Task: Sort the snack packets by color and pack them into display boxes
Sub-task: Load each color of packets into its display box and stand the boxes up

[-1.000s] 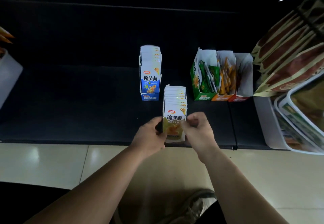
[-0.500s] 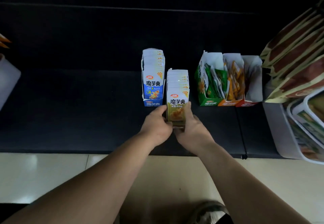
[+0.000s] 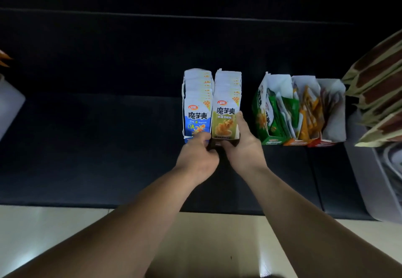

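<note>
A display box of olive-yellow snack packets (image 3: pixel 226 108) stands on the dark surface, pressed against the right side of a box of blue packets (image 3: pixel 196 103). My left hand (image 3: pixel 199 155) grips the olive box's near left corner. My right hand (image 3: pixel 242 147) holds its near right side, with fingers reaching up along the front packet. To the right stand three more boxes side by side: a green box (image 3: pixel 268 112), an orange box (image 3: pixel 304 114) and a red box (image 3: pixel 330 112), each with loosely packed packets.
A dark bench or sofa (image 3: pixel 108 136) carries the boxes. A grey bin (image 3: pixel 369 180) with packets sits at the right, under stacked brown-and-cream packets (image 3: pixel 378 95). A pale container (image 3: pixel 8 106) is at the left edge. Tiled floor (image 3: pixel 54 230) lies below.
Both hands have pushed the olive-yellow box away from the bench's front edge, up beside the blue box, where it now stands level with it.
</note>
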The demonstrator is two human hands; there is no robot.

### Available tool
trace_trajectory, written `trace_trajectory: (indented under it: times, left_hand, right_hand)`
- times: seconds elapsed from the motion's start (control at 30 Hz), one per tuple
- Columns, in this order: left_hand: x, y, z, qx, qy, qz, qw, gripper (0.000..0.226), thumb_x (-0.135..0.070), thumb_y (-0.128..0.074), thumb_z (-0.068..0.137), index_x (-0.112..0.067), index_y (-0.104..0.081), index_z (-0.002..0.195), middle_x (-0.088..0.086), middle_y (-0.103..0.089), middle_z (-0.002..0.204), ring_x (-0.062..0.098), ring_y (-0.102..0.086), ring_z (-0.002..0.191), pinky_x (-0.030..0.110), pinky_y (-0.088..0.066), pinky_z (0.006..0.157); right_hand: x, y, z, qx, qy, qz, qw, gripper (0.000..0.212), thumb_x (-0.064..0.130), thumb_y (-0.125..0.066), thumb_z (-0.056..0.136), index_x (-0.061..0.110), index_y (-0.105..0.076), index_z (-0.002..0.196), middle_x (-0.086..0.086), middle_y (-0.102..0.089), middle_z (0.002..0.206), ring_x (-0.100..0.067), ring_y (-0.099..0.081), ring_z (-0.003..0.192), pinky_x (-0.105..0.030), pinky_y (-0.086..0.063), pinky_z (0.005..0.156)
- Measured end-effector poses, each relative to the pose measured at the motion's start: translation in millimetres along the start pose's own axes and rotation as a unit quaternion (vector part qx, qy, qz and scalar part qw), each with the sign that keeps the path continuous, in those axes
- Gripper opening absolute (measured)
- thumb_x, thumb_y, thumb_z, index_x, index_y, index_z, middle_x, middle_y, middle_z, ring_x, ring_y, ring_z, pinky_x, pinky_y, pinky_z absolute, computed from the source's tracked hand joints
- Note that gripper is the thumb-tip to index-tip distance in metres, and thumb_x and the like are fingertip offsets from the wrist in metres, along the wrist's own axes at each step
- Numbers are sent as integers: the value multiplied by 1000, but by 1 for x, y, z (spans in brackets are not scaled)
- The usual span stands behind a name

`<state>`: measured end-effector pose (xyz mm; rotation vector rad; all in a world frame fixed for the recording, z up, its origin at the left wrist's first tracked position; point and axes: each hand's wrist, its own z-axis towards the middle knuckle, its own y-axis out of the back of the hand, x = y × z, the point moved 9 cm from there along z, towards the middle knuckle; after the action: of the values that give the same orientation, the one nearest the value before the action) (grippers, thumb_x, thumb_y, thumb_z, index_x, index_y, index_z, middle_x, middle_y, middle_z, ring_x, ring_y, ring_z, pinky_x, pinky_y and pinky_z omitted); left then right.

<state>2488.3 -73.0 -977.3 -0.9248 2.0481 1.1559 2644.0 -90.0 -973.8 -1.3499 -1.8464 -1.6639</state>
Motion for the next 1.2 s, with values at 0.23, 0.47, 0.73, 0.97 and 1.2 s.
trace_trajectory:
  times: [0.23, 0.47, 0.73, 0.97, 1.2]
  left_hand:
    - [-1, 14, -4, 29, -34, 37, 998, 53, -20, -66, 95, -29, -51, 145, -14, -53, 123, 7, -55, 116, 24, -45, 96]
    - [-37, -22, -21, 33, -137, 115, 983, 23, -21, -65, 96, -21, -71, 118, -5, -74, 111, 15, -69, 106, 36, -55, 97]
    - [-118, -120, -15, 122, -304, 295, 898, 45, -40, -51, 102, -21, -52, 143, 0, -50, 147, 28, -57, 126, 44, -51, 99]
    - [-103, -127, -8, 134, -271, 346, 888, 37, -34, -48, 103, -25, -50, 139, -2, -51, 140, 25, -53, 124, 44, -50, 98]
    - [-59, -105, -74, 113, -268, 280, 915, 17, -30, -56, 96, -20, -61, 109, 0, -62, 114, 21, -53, 108, 37, -49, 86]
  right_hand:
    - [4, 2, 2, 75, -3, 77, 994, 88, 16, -66, 98, 51, -15, 160, 14, -53, 145, -4, -47, 126, -19, -37, 97]
    - [-19, 56, -24, -52, -50, 48, 996, 23, 22, -63, 98, 22, -73, 118, 4, -72, 103, -18, -67, 101, -19, -46, 72]
    - [-62, 147, -50, -145, -46, -64, 986, 34, 22, -59, 97, 30, -66, 130, -5, -75, 107, -29, -67, 102, -41, -57, 85]
    - [-79, 142, -51, -112, -40, 26, 993, 30, 22, -65, 96, 29, -69, 125, 5, -75, 104, -19, -69, 101, -39, -58, 89]
    - [-71, 98, -78, 11, -86, 15, 996, 54, 34, -88, 77, 28, -63, 125, 8, -70, 105, -14, -63, 99, -24, -47, 72]
